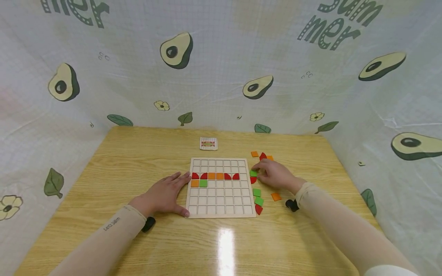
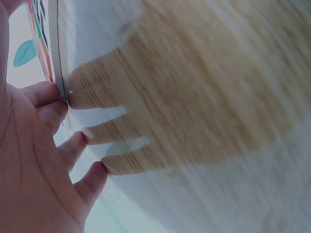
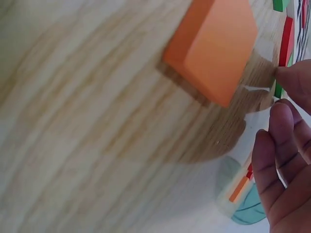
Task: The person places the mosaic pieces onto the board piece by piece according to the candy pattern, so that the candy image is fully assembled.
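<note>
A pale wooden grid board [image 1: 220, 200] lies flat on the table. A row of red quarter-round and orange square tiles crosses it, with an orange tile [image 1: 195, 183] and a green tile [image 1: 203, 183] under the row's left end. Fingers spread, my left hand [image 1: 166, 193] rests along the board's left edge, thumb at the lower corner. Beyond the right edge, my right hand [image 1: 276, 174] pinches a green square tile [image 1: 253, 173] between thumb and fingertips, beside a red quarter-round tile [image 1: 253, 179]. In the right wrist view an orange tile [image 3: 218, 46] lies nearby.
Behind the board lies a small pattern card [image 1: 208, 143] with a printed grid. Loose tiles lie right of the board: several green and red ones, an orange square [image 1: 276, 196] nearer me, another orange square [image 1: 254, 154] farther back. A printed cloth [image 1: 221, 107] hangs around the table.
</note>
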The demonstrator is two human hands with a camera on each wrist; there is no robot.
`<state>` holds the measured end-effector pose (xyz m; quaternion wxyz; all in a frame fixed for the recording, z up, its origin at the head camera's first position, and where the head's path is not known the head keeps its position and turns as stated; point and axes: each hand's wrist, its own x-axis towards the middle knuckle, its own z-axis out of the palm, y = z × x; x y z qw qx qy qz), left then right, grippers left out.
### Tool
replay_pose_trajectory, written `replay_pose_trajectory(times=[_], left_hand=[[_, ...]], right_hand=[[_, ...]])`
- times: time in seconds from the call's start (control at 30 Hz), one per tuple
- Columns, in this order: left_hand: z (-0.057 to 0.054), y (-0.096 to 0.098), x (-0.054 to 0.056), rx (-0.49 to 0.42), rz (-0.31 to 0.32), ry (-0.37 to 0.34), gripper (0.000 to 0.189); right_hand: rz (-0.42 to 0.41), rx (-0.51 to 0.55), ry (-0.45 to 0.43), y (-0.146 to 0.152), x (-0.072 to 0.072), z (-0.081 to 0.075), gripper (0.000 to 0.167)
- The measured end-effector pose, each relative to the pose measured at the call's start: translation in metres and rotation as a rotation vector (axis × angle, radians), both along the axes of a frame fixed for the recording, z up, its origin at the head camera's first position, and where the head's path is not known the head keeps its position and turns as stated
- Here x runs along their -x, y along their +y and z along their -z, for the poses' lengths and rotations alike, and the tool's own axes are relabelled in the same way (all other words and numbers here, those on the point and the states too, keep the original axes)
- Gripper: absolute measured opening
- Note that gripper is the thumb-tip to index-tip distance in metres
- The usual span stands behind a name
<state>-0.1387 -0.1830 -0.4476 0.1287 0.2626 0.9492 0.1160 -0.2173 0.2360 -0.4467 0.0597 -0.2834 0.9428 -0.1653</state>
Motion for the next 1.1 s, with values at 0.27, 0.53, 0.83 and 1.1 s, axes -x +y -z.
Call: replay_pose_trajectory(times=[0.27,0.53,0.83,1.1], left_hand=[[-0.0001,0.0004,0.0,-0.005,-0.003,-0.002,0.125],[0.0013,0.0002,0.0,-0.003,0.003,0.004,0.125],[0.0012,0.0006,-0.0003,0.001,0.01,0.008,0.124],[-0.0011,0.0012,-0.001,-0.002,0.011,0.007,0.123]], right_hand=[[-0.031,-0.015,0.038,-0.0032,0.0003,0.0016,0.032],[-0.051,-0.021,0.054,-0.0033,0.0008,0.0033,0.032],[-0.065,-0.017,0.07,0.0015,0.0018,0.0055,0.032],[-0.079,-0.032,0.073,0.003,0.0036,0.0059,0.032]])
